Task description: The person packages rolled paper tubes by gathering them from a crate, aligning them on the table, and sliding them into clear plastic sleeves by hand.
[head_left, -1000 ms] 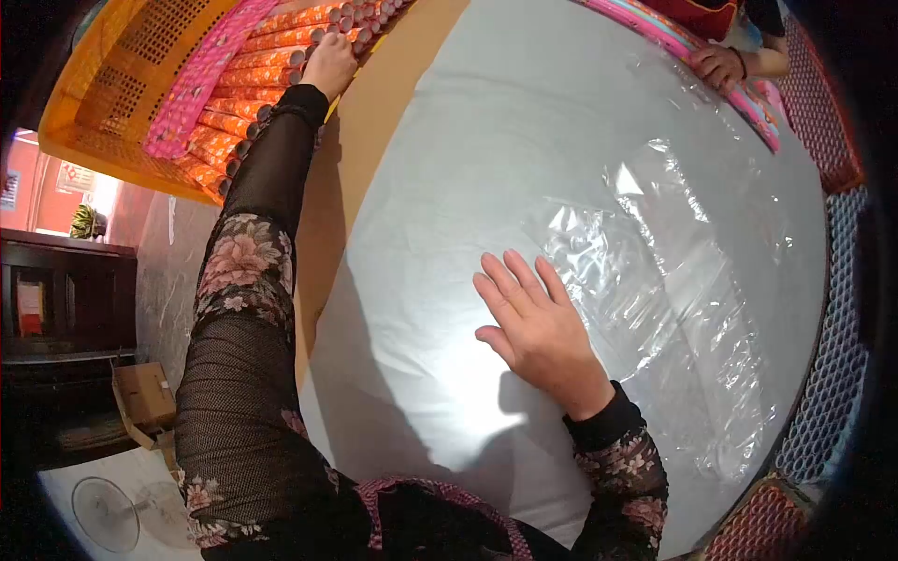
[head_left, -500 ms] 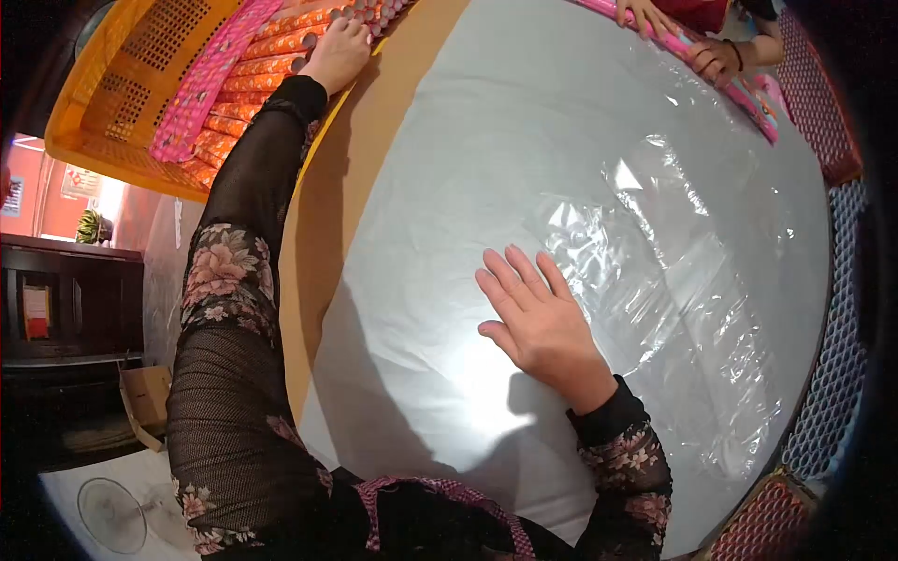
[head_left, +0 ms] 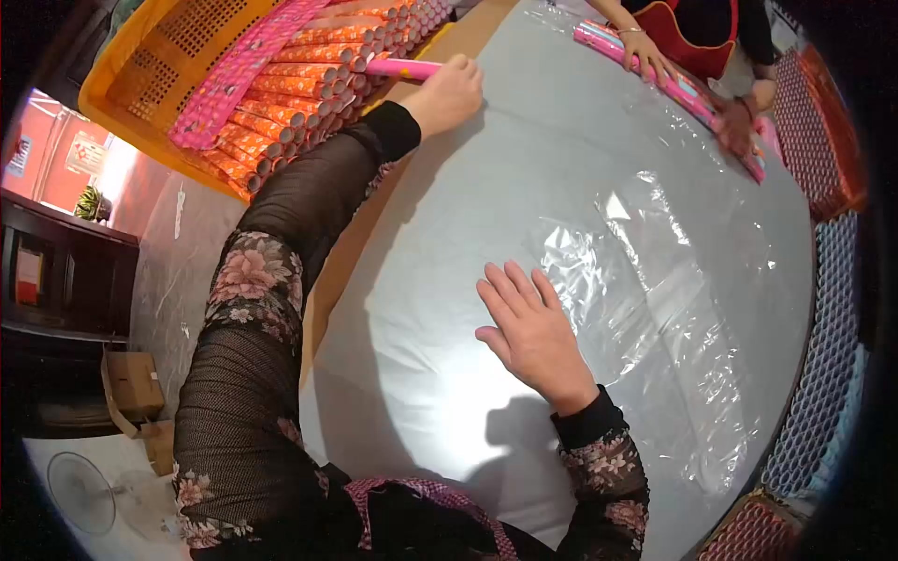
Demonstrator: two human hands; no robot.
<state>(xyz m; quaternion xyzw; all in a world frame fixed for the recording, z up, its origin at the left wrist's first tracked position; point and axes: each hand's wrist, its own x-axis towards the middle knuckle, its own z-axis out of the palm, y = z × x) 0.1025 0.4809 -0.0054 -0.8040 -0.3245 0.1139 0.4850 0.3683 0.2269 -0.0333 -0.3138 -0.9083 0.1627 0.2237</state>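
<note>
My left hand [head_left: 451, 95] is closed around the end of a pink tube [head_left: 402, 68], just right of the yellow basket [head_left: 131, 89]. The tube's other end reaches the stacked orange patterned rolls [head_left: 309, 75] in the basket. Fingers spread, my right hand [head_left: 533, 335] rests palm down and holds nothing. It lies on the grey table surface [head_left: 421, 243], left of some clear plastic film [head_left: 655, 290].
Across the table, another person's hands [head_left: 645, 51] are on a long pink and blue roll [head_left: 687, 93]. Stacks of mesh-patterned rolls [head_left: 809, 365] line the right edge. A cardboard box [head_left: 136, 383] is at the lower left.
My left hand has moved right, away from the stack, and now has a pink tube in it. The view has shifted slightly. My right hand remains spread on the table.
</note>
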